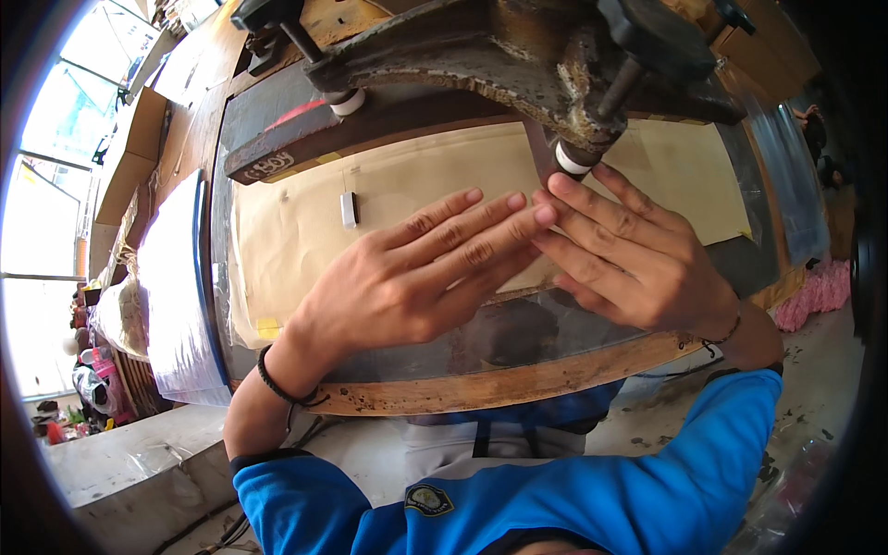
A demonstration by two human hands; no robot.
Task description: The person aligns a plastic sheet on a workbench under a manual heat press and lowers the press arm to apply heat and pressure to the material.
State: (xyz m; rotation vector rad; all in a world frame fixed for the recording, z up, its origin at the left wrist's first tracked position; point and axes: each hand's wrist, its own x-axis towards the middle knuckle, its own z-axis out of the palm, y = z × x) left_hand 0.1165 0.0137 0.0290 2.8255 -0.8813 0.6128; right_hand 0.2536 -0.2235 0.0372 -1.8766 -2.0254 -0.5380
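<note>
My left hand (407, 277) stretches palm down over the brown paper sheet (287, 250), its fingers straight and pointing inward. My right hand (638, 259) mirrors it from the other side, with fingers extended and slightly apart. The fingertips of both hands meet or overlap near the middle, just below a white-tipped screw clamp (575, 159). No object shows in either hand; what lies beneath the palms is hidden. On the paper, left of my left hand, rests a small white and dark block (349, 210).
A heavy, worn metal clamp arm (444, 69) with black knobs (657, 42) spans the far side, above a dark frame bar (277, 159). The board has a wooden front edge (444, 396). Plastic-covered sheets (180, 296) stand at left; a pink bundle (816, 296) lies at right.
</note>
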